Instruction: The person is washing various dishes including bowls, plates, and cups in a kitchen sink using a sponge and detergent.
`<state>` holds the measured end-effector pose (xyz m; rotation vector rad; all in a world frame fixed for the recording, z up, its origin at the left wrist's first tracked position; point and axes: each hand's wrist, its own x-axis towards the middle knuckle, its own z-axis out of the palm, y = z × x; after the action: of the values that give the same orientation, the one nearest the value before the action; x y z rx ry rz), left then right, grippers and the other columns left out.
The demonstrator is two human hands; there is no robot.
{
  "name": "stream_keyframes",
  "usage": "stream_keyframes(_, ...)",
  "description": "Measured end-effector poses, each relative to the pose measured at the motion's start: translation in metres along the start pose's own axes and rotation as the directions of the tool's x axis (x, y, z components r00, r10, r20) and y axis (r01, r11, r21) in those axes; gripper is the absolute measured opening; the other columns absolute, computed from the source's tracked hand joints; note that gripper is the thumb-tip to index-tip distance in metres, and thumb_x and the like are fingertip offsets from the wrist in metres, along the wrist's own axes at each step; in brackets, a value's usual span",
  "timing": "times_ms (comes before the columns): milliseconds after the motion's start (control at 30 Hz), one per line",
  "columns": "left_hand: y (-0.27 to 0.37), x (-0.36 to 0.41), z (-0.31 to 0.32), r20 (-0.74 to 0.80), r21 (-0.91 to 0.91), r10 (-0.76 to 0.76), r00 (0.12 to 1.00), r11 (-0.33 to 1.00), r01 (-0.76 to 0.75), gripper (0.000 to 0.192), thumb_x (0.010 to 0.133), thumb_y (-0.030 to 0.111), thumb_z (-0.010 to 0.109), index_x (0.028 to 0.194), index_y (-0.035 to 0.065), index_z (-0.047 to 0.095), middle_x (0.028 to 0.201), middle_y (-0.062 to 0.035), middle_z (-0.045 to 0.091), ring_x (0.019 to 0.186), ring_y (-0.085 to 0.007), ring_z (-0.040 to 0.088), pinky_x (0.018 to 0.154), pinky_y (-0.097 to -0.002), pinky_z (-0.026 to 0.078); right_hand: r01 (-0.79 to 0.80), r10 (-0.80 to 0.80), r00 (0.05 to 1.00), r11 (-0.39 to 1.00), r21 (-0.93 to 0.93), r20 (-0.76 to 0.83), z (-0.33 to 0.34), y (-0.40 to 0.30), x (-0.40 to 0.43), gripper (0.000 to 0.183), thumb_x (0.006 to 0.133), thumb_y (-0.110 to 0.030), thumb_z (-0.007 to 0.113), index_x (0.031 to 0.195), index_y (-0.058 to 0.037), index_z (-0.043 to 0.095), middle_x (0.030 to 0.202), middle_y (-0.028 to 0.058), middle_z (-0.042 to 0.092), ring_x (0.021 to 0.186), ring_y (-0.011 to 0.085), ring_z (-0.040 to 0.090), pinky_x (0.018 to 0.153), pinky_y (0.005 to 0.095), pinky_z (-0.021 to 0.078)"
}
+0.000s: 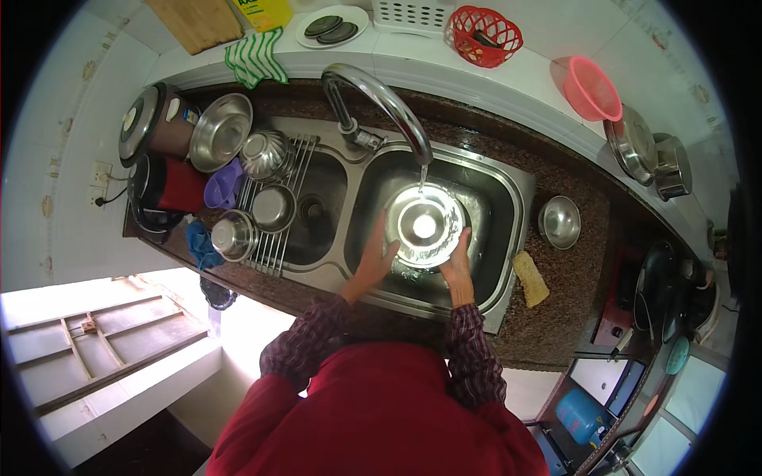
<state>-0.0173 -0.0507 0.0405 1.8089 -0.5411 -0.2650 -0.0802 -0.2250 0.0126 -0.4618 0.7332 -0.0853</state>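
A shiny stainless steel bowl (pixel 424 250) is in the right-hand basin of the steel sink (pixel 497 297). Water runs into it from the curved chrome faucet (pixel 393 95). At the bowl's left side, my left hand (pixel 376 256) rests with its thumb against the rim. My right hand (pixel 458 262) holds the bowl's lower right side, its fingers partly hidden beneath. A yellow sponge (pixel 531 278) lies on the counter right of the sink, and a small steel bowl (pixel 559 222) stands behind it.
Left of the basin, steel bowls (pixel 274 208) stand on a wire drying rack (pixel 271 253). Beyond are a purple plastic scoop (pixel 222 187), a large steel basin (pixel 221 132), a rice cooker (pixel 169 128) and a blue cloth (pixel 203 245). A red basket (pixel 485 37) and pink basin (pixel 590 89) occupy the back ledge.
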Motion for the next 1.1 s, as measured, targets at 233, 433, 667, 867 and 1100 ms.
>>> stream_keyframes(233, 0.004, 0.012, -0.010, 0.290, -0.625, -0.499, 0.817, 0.548, 0.556, 0.053, 0.083, -0.006, 0.044, 0.131, 0.0091, 0.026, 0.125, -0.0096, 0.039, 0.115, -0.0225, 0.042, 0.090, -0.0355, 0.043, 0.085, -0.077, 0.996, 0.970, -0.228, 0.043, -0.011, 0.029, 0.025, 0.042, 0.087, -0.028, 0.051, 0.122, -0.0048, 0.043, 0.115, 0.0094, 0.052, 0.103, 0.0215, 0.051, 0.089, 0.0351, 0.0416)
stream_keyframes(433, -0.002, -0.012, 0.009, 0.260, -0.848, -0.502, 0.825, 0.290, 0.443, 0.046, 0.086, -0.003, 0.041, 0.129, 0.0094, 0.029, 0.125, -0.0091, 0.039, 0.114, -0.0248, 0.043, 0.091, -0.0418, 0.043, 0.328, -0.569, 0.792, 0.091, -0.940, 0.221, -0.003, 0.043, 0.013, 0.045, 0.088, -0.023, 0.044, 0.122, 0.0054, 0.039, 0.119, 0.0290, 0.043, 0.114, 0.0369, 0.041, 0.096, 0.0424, 0.0313)
stream_keyframes(667, -0.026, -0.028, 0.018, 0.295, -0.869, -0.525, 0.798, 0.201, 0.453, 0.038, 0.090, 0.007, 0.041, 0.127, 0.0076, 0.031, 0.121, -0.0119, 0.042, 0.111, -0.0240, 0.046, 0.086, -0.0397, 0.046, 0.650, -0.199, 0.732, -0.084, -0.756, 0.651, 0.026, 0.063, -0.049, 0.040, 0.090, -0.018, 0.033, 0.124, 0.0005, 0.040, 0.132, 0.0176, 0.035, 0.126, 0.0337, 0.026, 0.103, 0.0492, 0.0154)
stream_keyframes(867, -0.011, -0.026, 0.009, 0.560, -0.765, -0.335, 0.758, 0.142, 0.628, 0.034, 0.091, 0.017, 0.042, 0.124, 0.0115, 0.036, 0.123, -0.0082, 0.043, 0.110, -0.0243, 0.047, 0.085, -0.0466, 0.047, 0.663, -0.178, 0.643, -0.358, -0.658, 0.745, 0.051, 0.024, -0.015, 0.041, 0.090, -0.020, 0.035, 0.127, -0.0030, 0.038, 0.131, 0.0172, 0.036, 0.125, 0.0336, 0.029, 0.102, 0.0506, 0.0166)
stream_keyframes(1100, -0.017, -0.023, 0.003, 0.389, -0.815, -0.448, 0.805, 0.240, 0.528, 0.039, 0.090, 0.018, 0.045, 0.126, 0.0082, 0.034, 0.122, -0.0073, 0.045, 0.108, -0.0230, 0.049, 0.085, -0.0444, 0.047, 0.242, -0.387, 0.884, -0.104, -0.965, 0.263, 0.002, -0.016, 0.035, 0.048, 0.088, -0.033, 0.042, 0.124, -0.0005, 0.039, 0.116, 0.0181, 0.051, 0.112, 0.0329, 0.045, 0.096, 0.0477, 0.0289)
